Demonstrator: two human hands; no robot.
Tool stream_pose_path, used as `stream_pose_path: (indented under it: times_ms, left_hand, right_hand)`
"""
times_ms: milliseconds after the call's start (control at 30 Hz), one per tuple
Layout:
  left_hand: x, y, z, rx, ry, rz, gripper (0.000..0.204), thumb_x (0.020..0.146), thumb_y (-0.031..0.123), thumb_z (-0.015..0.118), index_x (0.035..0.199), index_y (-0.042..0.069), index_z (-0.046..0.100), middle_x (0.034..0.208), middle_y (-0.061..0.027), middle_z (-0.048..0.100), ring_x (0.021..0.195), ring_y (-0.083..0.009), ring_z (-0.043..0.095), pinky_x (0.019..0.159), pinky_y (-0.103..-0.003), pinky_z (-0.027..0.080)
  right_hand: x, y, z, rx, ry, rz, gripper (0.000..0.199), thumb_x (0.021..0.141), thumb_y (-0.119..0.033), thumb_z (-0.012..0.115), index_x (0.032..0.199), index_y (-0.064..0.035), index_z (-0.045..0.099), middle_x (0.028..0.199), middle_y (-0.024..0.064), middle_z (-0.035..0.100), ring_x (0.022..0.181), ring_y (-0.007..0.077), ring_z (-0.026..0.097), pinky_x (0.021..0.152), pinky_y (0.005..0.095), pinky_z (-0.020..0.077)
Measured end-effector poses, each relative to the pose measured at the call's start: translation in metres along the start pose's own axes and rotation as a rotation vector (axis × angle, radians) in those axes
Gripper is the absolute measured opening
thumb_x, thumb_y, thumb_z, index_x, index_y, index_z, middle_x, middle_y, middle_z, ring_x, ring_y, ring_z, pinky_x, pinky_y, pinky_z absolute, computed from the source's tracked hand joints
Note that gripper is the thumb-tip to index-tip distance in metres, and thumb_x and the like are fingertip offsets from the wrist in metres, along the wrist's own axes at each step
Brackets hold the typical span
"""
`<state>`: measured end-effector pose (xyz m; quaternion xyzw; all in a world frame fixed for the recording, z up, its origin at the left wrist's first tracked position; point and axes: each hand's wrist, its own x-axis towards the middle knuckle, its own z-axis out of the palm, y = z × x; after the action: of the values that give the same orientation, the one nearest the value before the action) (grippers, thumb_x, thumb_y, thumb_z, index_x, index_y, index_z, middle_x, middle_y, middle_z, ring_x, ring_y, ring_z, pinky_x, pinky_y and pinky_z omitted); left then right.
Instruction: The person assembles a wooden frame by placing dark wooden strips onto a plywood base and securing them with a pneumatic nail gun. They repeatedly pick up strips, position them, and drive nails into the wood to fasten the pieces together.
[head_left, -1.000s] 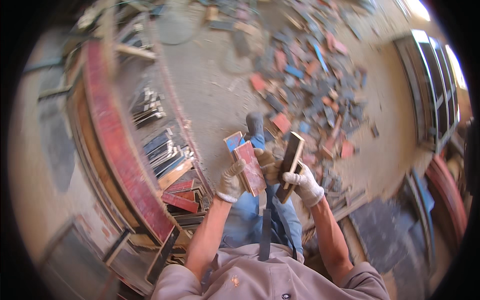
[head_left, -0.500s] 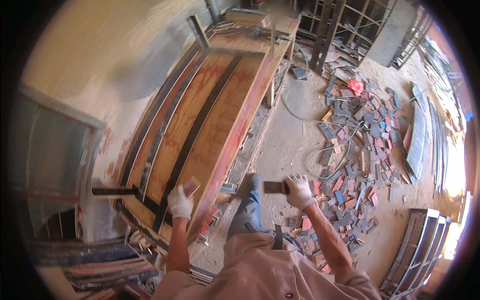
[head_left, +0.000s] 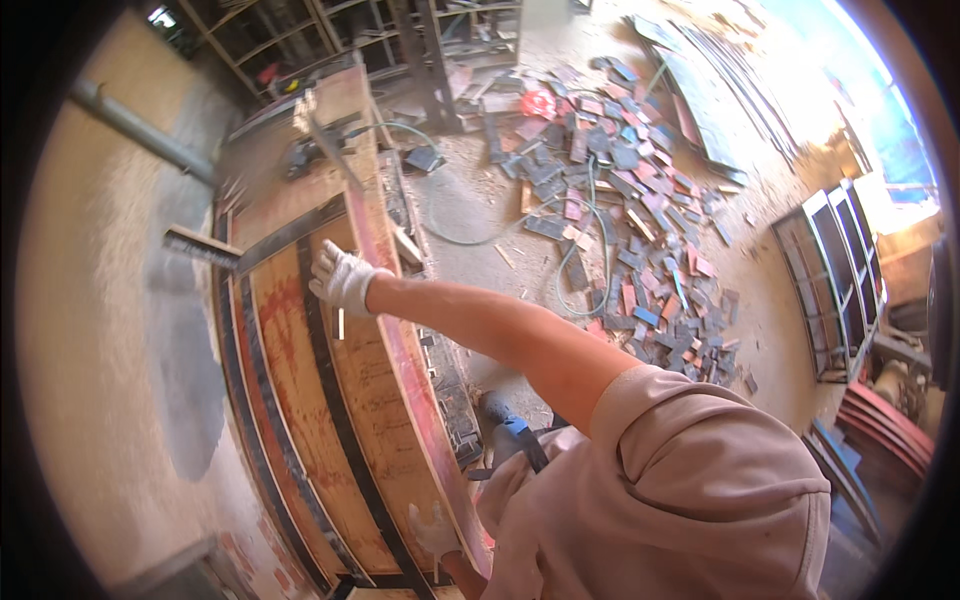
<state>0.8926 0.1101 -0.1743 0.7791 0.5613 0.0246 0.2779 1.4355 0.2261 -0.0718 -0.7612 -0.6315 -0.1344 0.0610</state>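
A long wooden form [head_left: 375, 385] with plywood faces, dark lengthwise strips and a red-stained side rail [head_left: 425, 370] lies along my left. My right hand [head_left: 345, 280], in a white glove, reaches across to its far part, over a dark strip. Its fingers are apart; a short, bright edge [head_left: 341, 325] shows just beside the palm. My left hand [head_left: 435, 530], gloved too, is low at the near part of the form, next to the side rail. Its fingers are spread against the plywood. What lies under either palm is hidden.
A heap of small dark and reddish blocks [head_left: 640, 210] covers the floor at right, with a thin hose [head_left: 560, 295] looping over it. A metal frame [head_left: 825, 280] stands far right. An upright stick [head_left: 335, 150] rises from the bench end; a wall [head_left: 120, 350] bounds the left.
My view has turned left. My right hand has swung from over the floor onto the form; the dark block it held no longer shows. My left hand's small wooden block no longer shows either.
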Motion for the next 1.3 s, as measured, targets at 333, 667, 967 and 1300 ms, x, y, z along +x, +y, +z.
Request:
stream_pose_path:
  times_ms: [333, 667, 967, 1300]
  left_hand:
    - [0.176, 0.265, 0.105, -0.433, -0.204, 0.113, 0.027, 0.103, 0.014, 0.064, 0.125, -0.002, 0.066, 0.109, -0.0134, 0.072, 0.097, -0.0184, 0.069, 0.084, -0.031, 0.057]
    - [0.316, 0.604, 0.321, -0.147, -0.662, 0.331, 0.017, 0.101, 0.012, 0.067, 0.111, 0.002, 0.075, 0.082, -0.0068, 0.072, 0.052, -0.0106, 0.061, 0.05, -0.028, 0.05]
    - [0.447, 0.754, 0.564, 0.443, -0.965, 0.954, 0.021, 0.096, 0.023, 0.07, 0.115, 0.015, 0.074, 0.093, -0.0135, 0.077, 0.081, -0.0334, 0.075, 0.07, -0.048, 0.058]
    - [0.551, 0.873, 0.631, 0.458, -1.123, 0.816, 0.03, 0.086, 0.021, 0.078, 0.114, 0.01, 0.075, 0.07, -0.0059, 0.068, 0.055, -0.0259, 0.065, 0.052, -0.038, 0.052]
  right_hand:
    - [-0.401, 0.185, 0.135, 0.708, -0.54, 1.116, 0.027, 0.083, -0.029, 0.068, 0.097, -0.007, 0.076, 0.098, 0.021, 0.075, 0.094, 0.0373, 0.074, 0.082, 0.0485, 0.0581]
    - [-0.588, 0.396, 0.206, 0.673, -0.557, 1.986, 0.037, 0.087, -0.039, 0.068, 0.102, -0.006, 0.076, 0.098, 0.0213, 0.075, 0.095, 0.036, 0.073, 0.085, 0.0431, 0.0552]
    - [-0.458, 0.596, 0.479, 0.821, -0.36, 1.98, 0.048, 0.09, -0.045, 0.069, 0.118, -0.006, 0.069, 0.107, 0.0221, 0.074, 0.101, 0.0397, 0.071, 0.09, 0.046, 0.0553]
    - [-0.401, 0.762, 0.78, 0.326, -0.644, 1.588, 0.096, 0.074, -0.04, 0.085, 0.143, 0.0115, 0.043, 0.125, 0.023, 0.062, 0.113, 0.0385, 0.06, 0.092, 0.047, 0.0493]
